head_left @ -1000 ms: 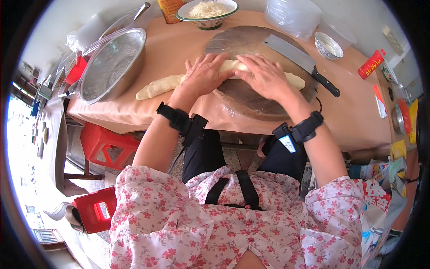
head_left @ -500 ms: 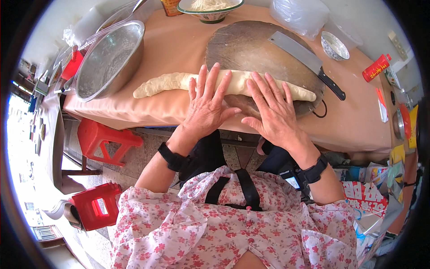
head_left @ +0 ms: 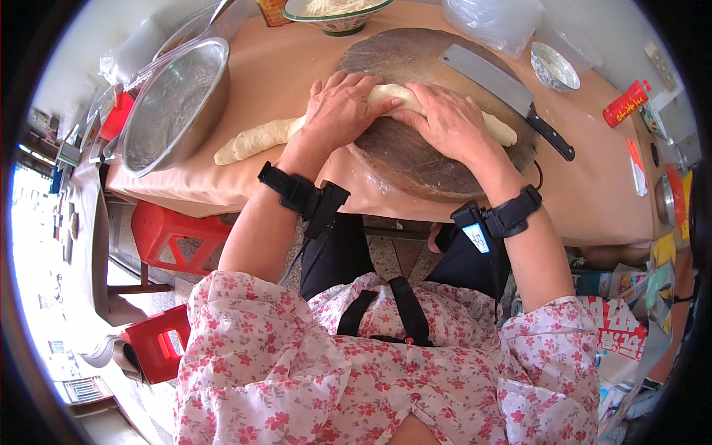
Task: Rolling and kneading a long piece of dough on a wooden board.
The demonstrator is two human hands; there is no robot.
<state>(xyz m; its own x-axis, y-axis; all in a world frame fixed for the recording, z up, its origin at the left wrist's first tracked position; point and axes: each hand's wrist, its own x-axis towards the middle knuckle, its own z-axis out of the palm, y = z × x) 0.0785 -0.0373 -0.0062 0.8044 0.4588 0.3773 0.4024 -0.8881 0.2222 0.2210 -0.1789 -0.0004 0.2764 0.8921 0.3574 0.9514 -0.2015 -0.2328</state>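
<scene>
A long pale roll of dough (head_left: 391,97) lies across the round wooden chopping board (head_left: 411,163). Its thinner left end rests out on the tablecloth, and its right end stays on the board. My left hand (head_left: 340,110) curls over the dough left of the middle, thumb on the near side. Close beside it, my right hand (head_left: 449,119) grips the roll in the same way, the two thumbs almost meeting. Both hands cover parts of the dough, and some fingertips are hidden behind it. A cleaver (head_left: 486,74) with a black handle lies flat on the board's far right.
A large metal basin (head_left: 176,111) stands at the left edge of the table. Toward the back are a bowl of pale shreds (head_left: 337,21), a clear plastic bag (head_left: 493,26) and a small patterned bowl (head_left: 554,67). A red bottle (head_left: 626,104) sits at the right. Red stools (head_left: 178,237) are below.
My hands have gone from lying flat with fingers outstretched to curling around the dough. Both have moved away from me, pushing the roll's middle farther across the board, so it now bends.
</scene>
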